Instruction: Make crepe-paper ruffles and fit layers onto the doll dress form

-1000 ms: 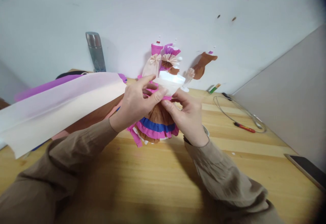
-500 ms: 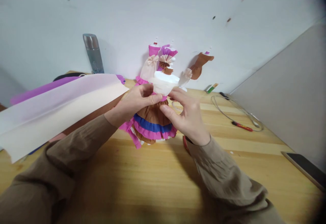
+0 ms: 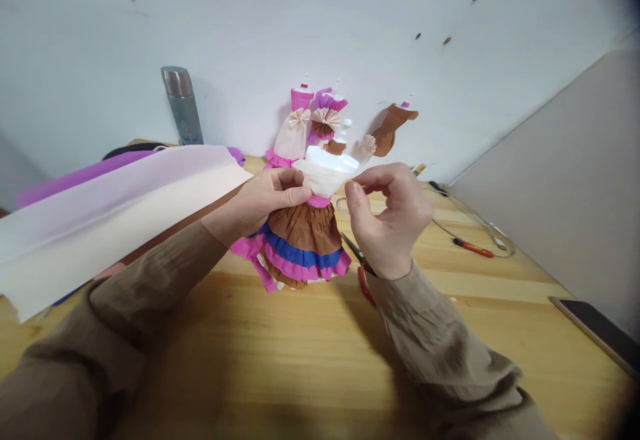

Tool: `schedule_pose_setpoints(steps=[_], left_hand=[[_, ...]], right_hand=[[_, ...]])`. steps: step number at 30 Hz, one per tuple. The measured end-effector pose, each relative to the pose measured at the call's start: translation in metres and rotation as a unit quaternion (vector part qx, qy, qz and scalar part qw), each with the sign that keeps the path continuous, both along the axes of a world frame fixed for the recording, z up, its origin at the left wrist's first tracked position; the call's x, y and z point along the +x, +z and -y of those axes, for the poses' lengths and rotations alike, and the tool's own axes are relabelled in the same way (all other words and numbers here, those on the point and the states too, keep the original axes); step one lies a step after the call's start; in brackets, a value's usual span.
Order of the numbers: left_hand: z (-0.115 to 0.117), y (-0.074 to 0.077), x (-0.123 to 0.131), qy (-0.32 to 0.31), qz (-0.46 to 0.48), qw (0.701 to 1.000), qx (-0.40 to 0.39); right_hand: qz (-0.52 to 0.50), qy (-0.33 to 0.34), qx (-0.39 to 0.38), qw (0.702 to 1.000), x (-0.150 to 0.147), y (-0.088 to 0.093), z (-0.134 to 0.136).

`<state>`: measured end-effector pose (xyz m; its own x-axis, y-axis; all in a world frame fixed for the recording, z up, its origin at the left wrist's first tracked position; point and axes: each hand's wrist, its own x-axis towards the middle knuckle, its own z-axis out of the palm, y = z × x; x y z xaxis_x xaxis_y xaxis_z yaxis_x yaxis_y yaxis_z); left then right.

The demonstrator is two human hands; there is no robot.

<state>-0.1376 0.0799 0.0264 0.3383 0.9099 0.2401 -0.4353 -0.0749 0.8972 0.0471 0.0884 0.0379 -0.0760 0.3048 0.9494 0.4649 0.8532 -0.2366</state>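
Note:
A small white dress form [image 3: 333, 158] stands before me, tilted slightly right. It wears a cream crepe-paper top [image 3: 323, 179], a pink waistband and a ruffled skirt [image 3: 305, 227] in brown, blue and pink. My left hand [image 3: 267, 200] is closed on the left side of the top, its thumb lying at the waist. At the right, my right hand [image 3: 393, 217] pinches the top's outer edge between thumb and forefinger; the exact fold is too small to make out. Scissors [image 3: 367, 287] with red handles lie partly under my right wrist.
Dressed forms stand behind: a pink-and-cream one [image 3: 293, 133], a purple one [image 3: 327, 110] and a brown one [image 3: 395, 127]. Cream and purple paper sheets [image 3: 130, 200] lie left, near a flask [image 3: 183, 107]. A cable [image 3: 480, 227], a red tool [image 3: 473, 248] and a phone [image 3: 597, 333] are right.
My right hand has moved right, away from the waist, and its fingers have closed into a pinch. The form leans a little further right, and the skirt and scissors show more.

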Motion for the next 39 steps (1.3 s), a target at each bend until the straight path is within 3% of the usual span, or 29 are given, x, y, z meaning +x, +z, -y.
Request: schedule_pose_setpoints(steps=[10,17,21,29,39], left_hand=[[0.0013,0.001,0.0021,0.018,-0.03,0.999,0.007],[0.0011,0.0,0.0033,0.021,-0.031,0.999,0.012],[0.0034,0.0023,0.004,0.014,-0.026,1.0,0.01],[0.0037,0.0002,0.0043,0.019,-0.035,0.999,0.022],[0.0037,0.0009,0.0064,0.026,-0.038,0.999,0.022]], right_hand=[[0.035,-0.061,0.061,0.996,0.0017,0.003,0.0041],[0.029,-0.013,0.103,0.994,0.0007,0.0033,0.001],[0.042,-0.04,0.082,0.995,0.0019,0.0017,0.0019],[0.036,-0.033,0.131,0.99,0.0018,0.0017,-0.0006],[0.056,-0.086,0.148,0.984,0.0009,0.0012,-0.0002]])
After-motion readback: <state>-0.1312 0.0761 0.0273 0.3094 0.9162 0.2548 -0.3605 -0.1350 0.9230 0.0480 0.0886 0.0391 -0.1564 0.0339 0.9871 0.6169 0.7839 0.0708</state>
